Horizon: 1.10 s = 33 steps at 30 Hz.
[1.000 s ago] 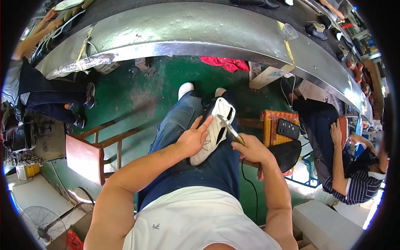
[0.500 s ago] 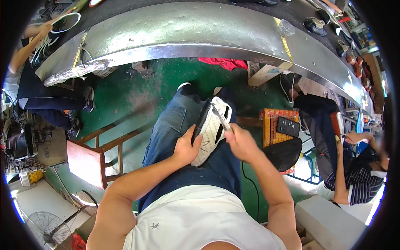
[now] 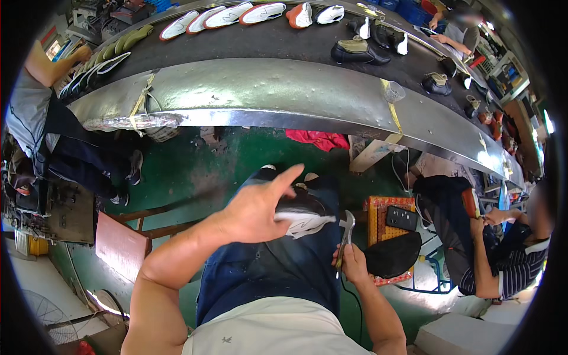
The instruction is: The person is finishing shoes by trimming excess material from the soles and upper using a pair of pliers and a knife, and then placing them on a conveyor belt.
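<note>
1. The shoe (image 3: 306,214) is on your lap, lying crosswise over your jeans (image 3: 266,266), white underside partly facing you and the dark upper on the far side.
2. Your left hand (image 3: 255,208) is spread right beside it, index finger stuck out and nothing visibly clasped. Can't tell if the thumb side is touching the shoe.
3. Your right hand (image 3: 355,263) has its fingers wrapped around the handle of the metal-headed tool (image 3: 347,228), head up, just off the shoe's right end.
4. Handling-wise, I'd guess the shoe's light for its bulk, firm underneath, with a softer upper that could scuff. Doubt it's fragile, but denim may let it slide or roll.
5. I'd cup it around the middle from the left, palm on the dark side, fingers clear of the tool's head.
</note>
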Available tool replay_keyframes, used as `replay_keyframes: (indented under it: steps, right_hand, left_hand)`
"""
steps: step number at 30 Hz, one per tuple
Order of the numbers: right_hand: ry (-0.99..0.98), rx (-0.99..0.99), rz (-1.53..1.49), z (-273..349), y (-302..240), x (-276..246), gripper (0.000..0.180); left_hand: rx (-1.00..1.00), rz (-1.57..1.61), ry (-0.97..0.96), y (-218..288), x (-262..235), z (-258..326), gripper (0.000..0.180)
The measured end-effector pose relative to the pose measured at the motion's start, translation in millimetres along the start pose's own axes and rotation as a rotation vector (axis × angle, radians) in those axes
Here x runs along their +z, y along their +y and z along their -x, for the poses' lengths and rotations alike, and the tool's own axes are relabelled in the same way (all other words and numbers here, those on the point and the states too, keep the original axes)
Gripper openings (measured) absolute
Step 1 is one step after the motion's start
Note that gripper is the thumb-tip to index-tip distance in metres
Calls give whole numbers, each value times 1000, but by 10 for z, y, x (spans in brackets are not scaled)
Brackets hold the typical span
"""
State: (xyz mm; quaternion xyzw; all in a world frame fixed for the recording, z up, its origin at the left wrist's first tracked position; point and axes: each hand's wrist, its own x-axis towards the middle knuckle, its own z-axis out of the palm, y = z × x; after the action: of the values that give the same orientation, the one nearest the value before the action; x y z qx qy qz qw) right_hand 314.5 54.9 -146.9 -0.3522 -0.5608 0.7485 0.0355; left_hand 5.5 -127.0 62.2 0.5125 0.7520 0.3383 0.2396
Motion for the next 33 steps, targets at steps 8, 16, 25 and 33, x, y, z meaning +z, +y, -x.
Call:
replay_keyframes:
  steps: [8, 16, 25, 33]
  right_hand:
    - [28, -43, 434, 141, -256, 112, 25]
    - [-371, -56, 816, 182, -856, 133, 55]
    - [-620, -18, 1383, -308, -1548, 603, 29]
    - [-327, -63, 869, -236, -794, 548, 21]
  left_hand:
    - [-151, 200, 105, -311, 445, -873, 64]
    - [-587, 805, 61, -1332, 2118, 235, 59]
    - [-479, 946, 30, -1394, 2205, 577, 77]
    - [-508, 1020, 100, -1247, 2017, 224, 88]
